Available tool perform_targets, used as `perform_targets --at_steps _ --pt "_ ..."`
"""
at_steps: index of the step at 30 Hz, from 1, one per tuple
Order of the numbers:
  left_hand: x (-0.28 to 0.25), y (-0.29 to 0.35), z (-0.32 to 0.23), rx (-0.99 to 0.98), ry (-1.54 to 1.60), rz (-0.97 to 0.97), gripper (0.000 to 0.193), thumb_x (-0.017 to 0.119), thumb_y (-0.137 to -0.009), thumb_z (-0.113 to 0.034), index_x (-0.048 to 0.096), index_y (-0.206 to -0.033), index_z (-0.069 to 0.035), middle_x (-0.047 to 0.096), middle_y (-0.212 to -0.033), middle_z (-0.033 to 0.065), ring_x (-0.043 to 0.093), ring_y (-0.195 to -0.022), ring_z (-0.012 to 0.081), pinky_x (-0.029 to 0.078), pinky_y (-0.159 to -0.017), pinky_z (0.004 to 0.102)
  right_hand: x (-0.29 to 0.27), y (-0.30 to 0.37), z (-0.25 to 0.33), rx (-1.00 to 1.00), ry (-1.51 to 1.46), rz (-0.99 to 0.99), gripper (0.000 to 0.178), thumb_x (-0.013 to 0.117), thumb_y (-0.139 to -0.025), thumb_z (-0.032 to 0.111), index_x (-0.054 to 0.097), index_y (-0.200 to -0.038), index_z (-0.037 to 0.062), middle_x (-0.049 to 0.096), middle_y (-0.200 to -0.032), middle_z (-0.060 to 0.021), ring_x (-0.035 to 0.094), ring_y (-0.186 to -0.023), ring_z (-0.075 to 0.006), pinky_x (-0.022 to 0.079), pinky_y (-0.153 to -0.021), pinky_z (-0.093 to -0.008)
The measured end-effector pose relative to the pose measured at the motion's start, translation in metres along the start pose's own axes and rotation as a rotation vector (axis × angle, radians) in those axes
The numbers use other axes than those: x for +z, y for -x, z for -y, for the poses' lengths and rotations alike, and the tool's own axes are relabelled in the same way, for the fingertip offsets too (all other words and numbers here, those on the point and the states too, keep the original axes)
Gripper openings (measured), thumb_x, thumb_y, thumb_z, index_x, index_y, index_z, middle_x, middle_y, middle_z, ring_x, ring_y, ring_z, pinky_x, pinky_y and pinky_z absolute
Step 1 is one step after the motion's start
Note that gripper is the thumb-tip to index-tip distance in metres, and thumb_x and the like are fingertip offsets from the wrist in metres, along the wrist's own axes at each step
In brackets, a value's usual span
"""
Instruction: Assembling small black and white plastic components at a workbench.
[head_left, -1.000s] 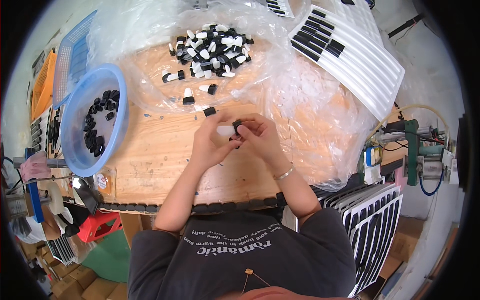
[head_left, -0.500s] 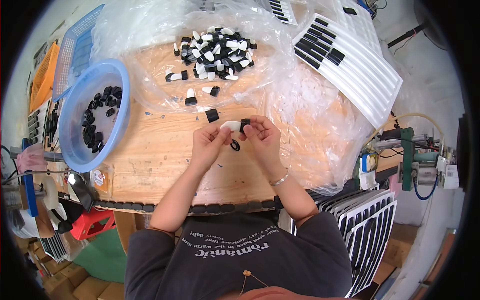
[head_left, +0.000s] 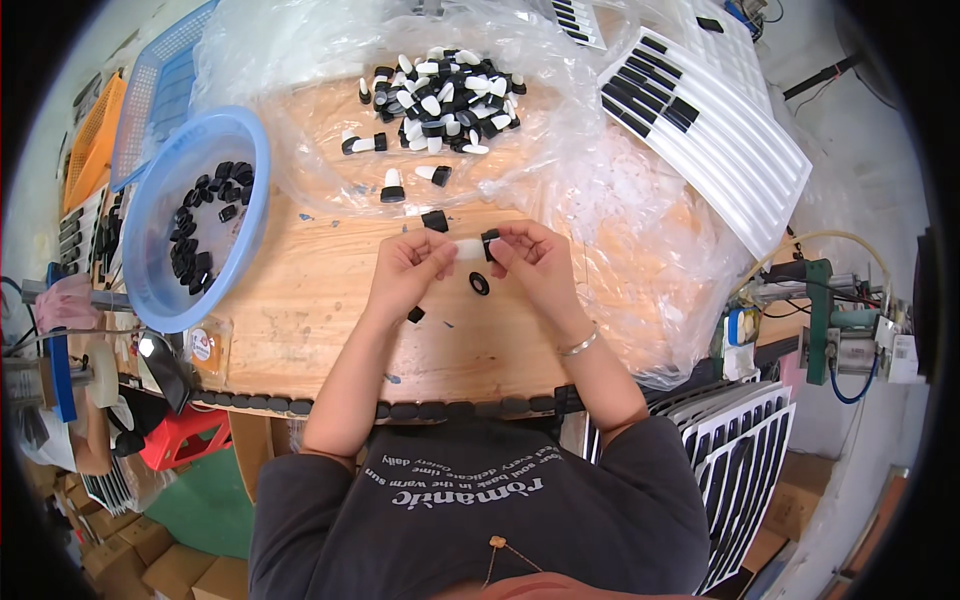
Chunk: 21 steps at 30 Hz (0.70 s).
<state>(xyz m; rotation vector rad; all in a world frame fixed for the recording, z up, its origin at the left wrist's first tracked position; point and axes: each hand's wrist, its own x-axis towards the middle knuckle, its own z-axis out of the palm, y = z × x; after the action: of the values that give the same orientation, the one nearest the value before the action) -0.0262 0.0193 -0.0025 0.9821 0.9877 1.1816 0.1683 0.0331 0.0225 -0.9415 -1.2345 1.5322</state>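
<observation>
Left hand: thumb and fingertips together, clamped on the white end of a white-and-black piece.
Right hand: thumb and fingers pinched on the same piece's black end; a bracelet on the wrist.
White-and-black piece: one, lying crosswise in the gap between the two hands, raised above the wooden table.
Black ring: one, on the table just below the grip, on the body side.
Black cap: one, just beyond the left hand's fingers.
Small black part: one, on the body side of the left hand, near the wrist.
Loose black-and-white pieces: two, farther beyond the grip, one upright, one tipped over.
Heap of like pieces: beyond those, on clear plastic sheeting.
Blue basin: well left of the grip, with black parts inside.
White ridged panel: well beyond and right of the grip, bearing black strips.
</observation>
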Motion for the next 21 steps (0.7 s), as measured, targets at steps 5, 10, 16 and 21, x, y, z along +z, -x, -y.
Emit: perform_targets --at_steps 5,10,16,21 --pt "-0.024 -0.005 -0.023 0.076 -0.225 0.06 0.032 0.071 -0.076 -0.003 0.058 -0.105 -0.002 0.059 -0.084 -0.0009 0.055 -0.072 0.0073 0.044 -0.064 0.02 -0.004 -0.059 0.025 -0.134 0.02 -0.135 0.037 0.063 -0.087 0.013 0.052 -0.118 -0.0041 0.062 -0.106 -0.0101 0.061 -0.09 -0.0137 0.051 -0.078 -0.0264" --pt "-0.034 0.015 -0.037 0.015 -0.844 0.378 0.049 0.08 -0.057 -0.001 0.058 -0.1 -0.007 0.055 -0.084 0.0026 0.053 -0.075 0.0175 0.044 -0.065 0.0306 -0.005 -0.084 0.062 -0.306 0.239 -0.161 0.045 0.064 -0.086 0.014 0.048 -0.125 -0.0029 0.053 -0.122 -0.0119 0.052 -0.111 -0.0139 0.045 -0.092 -0.0281" --pt "-0.042 0.005 -0.001 0.163 -1.025 0.608 0.039 0.075 -0.057 0.007 0.048 -0.085 -0.002 0.051 -0.074 0.0106 0.052 -0.069 0.0248 0.044 -0.063 0.0337 -0.062 -0.037 0.038 -0.058 0.364 -0.081 0.021 0.064 -0.085 0.009 0.062 -0.102 -0.0012 0.065 -0.091 -0.0043 0.06 -0.081 -0.0083 0.048 -0.075 -0.0217" --pt "-0.02 0.011 -0.014 0.071 -0.916 0.509 0.039 0.072 -0.056 0.01 0.051 -0.087 -0.002 0.052 -0.073 0.0112 0.051 -0.068 0.0244 0.043 -0.063 0.033 -0.132 -0.012 0.035 0.136 0.51 -0.173 0.01 0.064 -0.084 0.007 0.066 -0.09 -0.001 0.066 -0.077 -0.0015 0.058 -0.067 -0.005 0.046 -0.06 -0.0199"
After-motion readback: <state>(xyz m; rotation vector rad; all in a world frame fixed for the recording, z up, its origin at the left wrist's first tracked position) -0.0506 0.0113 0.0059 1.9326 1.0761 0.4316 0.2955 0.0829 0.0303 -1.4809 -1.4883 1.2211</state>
